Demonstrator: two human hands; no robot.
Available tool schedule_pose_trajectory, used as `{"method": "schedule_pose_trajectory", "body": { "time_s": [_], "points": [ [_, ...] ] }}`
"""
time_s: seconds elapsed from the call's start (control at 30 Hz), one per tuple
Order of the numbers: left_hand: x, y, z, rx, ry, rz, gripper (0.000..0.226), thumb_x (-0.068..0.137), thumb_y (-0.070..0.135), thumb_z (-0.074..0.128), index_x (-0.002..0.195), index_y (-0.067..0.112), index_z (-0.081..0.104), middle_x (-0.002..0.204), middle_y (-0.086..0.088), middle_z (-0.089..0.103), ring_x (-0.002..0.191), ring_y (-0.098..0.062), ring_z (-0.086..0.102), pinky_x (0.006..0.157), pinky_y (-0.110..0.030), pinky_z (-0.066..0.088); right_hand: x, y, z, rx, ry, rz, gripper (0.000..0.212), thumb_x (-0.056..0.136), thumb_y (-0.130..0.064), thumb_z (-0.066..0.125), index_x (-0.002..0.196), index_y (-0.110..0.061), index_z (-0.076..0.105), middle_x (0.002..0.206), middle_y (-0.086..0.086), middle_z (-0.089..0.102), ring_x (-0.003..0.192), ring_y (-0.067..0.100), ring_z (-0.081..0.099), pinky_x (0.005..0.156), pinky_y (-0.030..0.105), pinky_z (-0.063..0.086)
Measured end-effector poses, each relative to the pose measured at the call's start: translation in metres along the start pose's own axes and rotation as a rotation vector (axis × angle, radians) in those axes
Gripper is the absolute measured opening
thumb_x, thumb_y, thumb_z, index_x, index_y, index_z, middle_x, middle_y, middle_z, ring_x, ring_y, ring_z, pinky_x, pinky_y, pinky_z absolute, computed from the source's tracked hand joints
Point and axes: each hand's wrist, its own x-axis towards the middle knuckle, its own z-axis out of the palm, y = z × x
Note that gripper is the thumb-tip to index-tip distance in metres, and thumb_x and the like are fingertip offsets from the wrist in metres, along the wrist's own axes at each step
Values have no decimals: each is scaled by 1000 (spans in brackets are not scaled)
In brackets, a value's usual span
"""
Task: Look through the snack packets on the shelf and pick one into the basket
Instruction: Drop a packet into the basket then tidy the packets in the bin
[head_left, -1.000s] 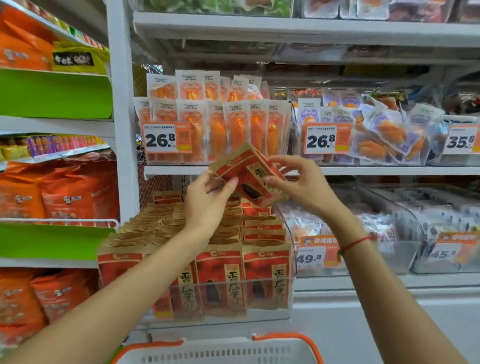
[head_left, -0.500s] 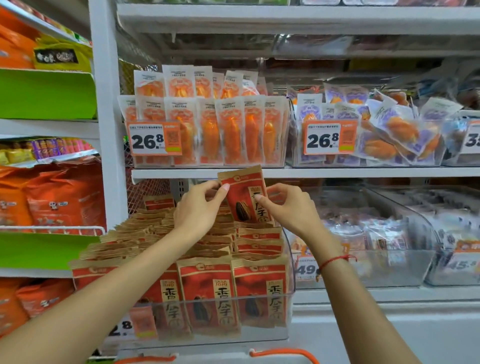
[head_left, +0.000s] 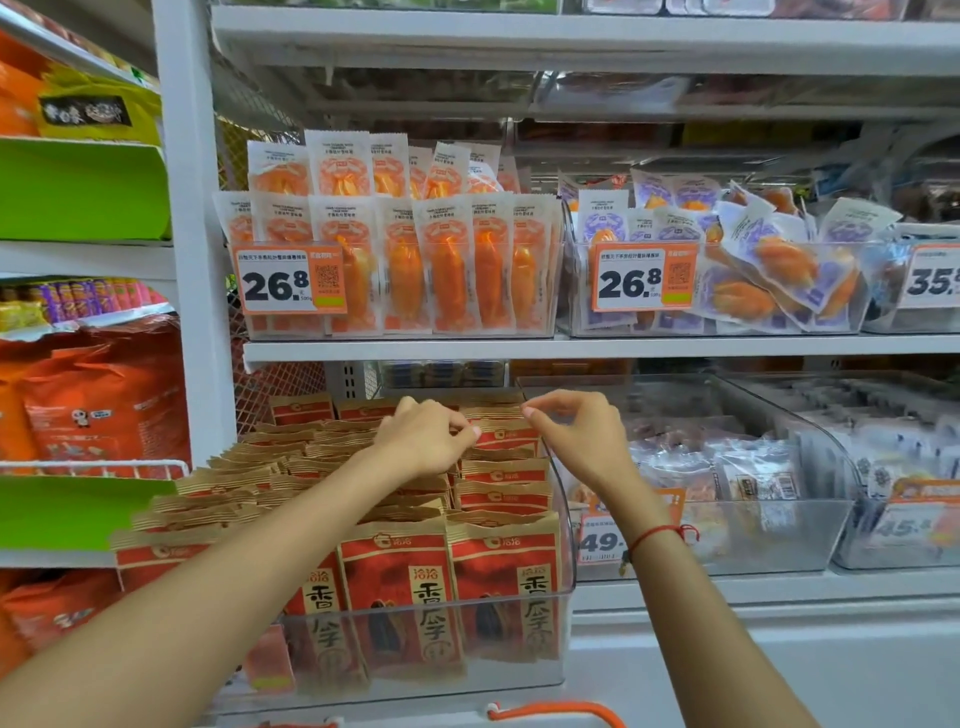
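Left hand (head_left: 423, 441) pinching a red snack packet (head_left: 506, 434) in the clear bin (head_left: 563, 592), right hand (head_left: 576, 436) hovering loosely curled, grasping nothing, basket handle (head_left: 558, 711) showing below.

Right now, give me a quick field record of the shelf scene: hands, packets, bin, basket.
left hand: fingers curled over the red-and-brown packets; whether it pinches one cannot be told
right hand: above the bin's right edge, fingers loosely bent, holding nothing
packets: red and brown, upright in rows, filling the clear bin
shelf above: orange packets behind a 26.8 price tag
basket: only an orange handle shows at the bottom edge; contents out of view
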Motion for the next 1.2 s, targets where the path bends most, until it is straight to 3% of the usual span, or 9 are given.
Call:
{"method": "schedule_pose_trajectory", "body": {
  "time_s": [0.13, 0.3, 0.4, 0.53, 0.63, 0.7, 0.77, 0.9, 1.2],
  "points": [
    [-2, 1, -7, -37, 241, 157, 28, 99, 35, 51, 125, 36, 60, 125, 3, 62, 127, -21, 45, 96, -40, 44, -1, 7, 5, -22, -48, 39, 20, 93, -30, 61, 102, -20, 76, 96, -7, 72, 91, 4, 63, 71, 19, 47],
    [-2, 3, -4, 148, 78, 170, 45, 100, 33, 29, 107, 19, 72, 89, -4, 67, 87, -20, 54, 79, -38, 51, -1, 15, 9, 97, -122, 78, 31, 95, -40, 47, 88, -29, 76, 91, -9, 70, 98, 13, 62, 85, 35, 53],
    [5, -6, 3, 175, 36, 167, 56, 97, 42, 21, 105, 17, 71, 113, -2, 66, 105, -19, 51, 83, -40, 48, 0, 21, 11, -39, -157, 0, 40, 97, -50, 38, 93, -33, 74, 122, -9, 60, 124, 12, 37, 106, 43, 34],
    [8, -8, 1, 176, 21, 179, 58, 99, 43, 20, 101, 14, 71, 118, -2, 65, 115, -19, 50, 91, -44, 48, -1, 21, 12, -68, -252, 1, 48, 100, -52, 31, 104, -29, 74, 132, -8, 54, 131, 13, 29, 107, 39, 26],
    [9, -6, -2, 113, 55, 177, 52, 102, 40, 26, 86, 15, 69, 108, 0, 67, 119, -20, 47, 87, -40, 46, -3, 20, 14, 133, -239, 53, 44, 97, -58, 35, 89, -36, 72, 108, -10, 65, 114, 13, 52, 97, 25, 43],
    [12, -3, -3, 84, 76, 161, 35, 103, 33, 33, 105, 28, 68, 115, 2, 65, 128, -20, 41, 85, -39, 45, -4, 17, 13, 256, -251, 113, 35, 101, -40, 42, 87, -28, 72, 89, -13, 67, 91, 5, 62, 73, 8, 45],
    [18, -2, -4, 90, 85, 138, 36, 103, 24, 36, 132, 34, 55, 131, 1, 59, 134, -19, 35, 83, -37, 43, -1, 15, 15, 282, -205, 160, 27, 99, -30, 51, 89, -23, 74, 90, -8, 71, 91, 9, 65, 72, 14, 49],
    [34, 0, 0, 81, 78, 69, 46, 101, 16, 37, 143, 32, 45, 133, -11, 57, 131, -27, 42, 82, -36, 43, 8, 17, 14, 231, -34, 267, 17, 90, -28, 66, 96, -16, 77, 97, -1, 74, 94, 11, 65, 85, 31, 53],
    [39, 13, 2, 123, 164, 66, 8, 90, 31, 67, 97, 30, 72, 106, 5, 70, 105, -18, 63, 75, -29, 43, 5, 26, 20, 314, 46, 332, 10, 82, -31, 75, 77, -23, 70, 80, -6, 67, 81, 9, 63, 79, 29, 52]
  ]
}}
